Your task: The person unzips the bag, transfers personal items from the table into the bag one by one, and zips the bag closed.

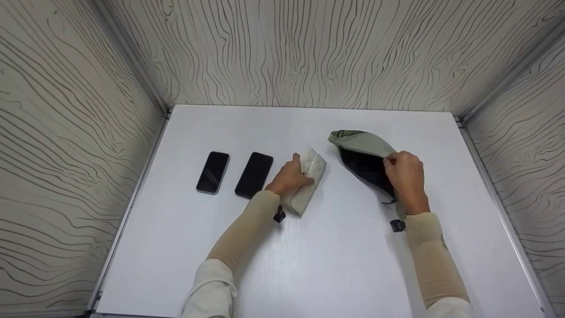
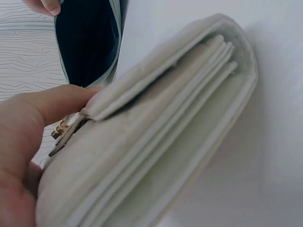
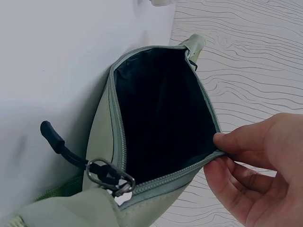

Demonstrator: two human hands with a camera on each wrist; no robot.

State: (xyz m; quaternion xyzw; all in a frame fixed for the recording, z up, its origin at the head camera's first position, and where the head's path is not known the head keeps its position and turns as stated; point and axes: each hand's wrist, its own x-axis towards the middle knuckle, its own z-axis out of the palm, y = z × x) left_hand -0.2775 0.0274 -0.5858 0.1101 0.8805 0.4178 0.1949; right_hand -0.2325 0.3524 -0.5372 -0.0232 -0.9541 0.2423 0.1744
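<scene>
My left hand grips a cream quilted wallet across its middle, the thumb lying on the flap side. In the left wrist view the wallet shows its folded side layers and a small gold-coloured clasp. To the right, my right hand pinches the edge of a sage-green zippered bag. The right wrist view has the bag's dark lining exposed through the unzipped mouth, with the right thumb and fingers on the rim. A zip pull hangs at the near end.
Two dark-screened phones lie left of the wallet: one phone farther out, the other phone close to my left hand. All of it is on a white table, with wood-grain patterned panels around the back and sides.
</scene>
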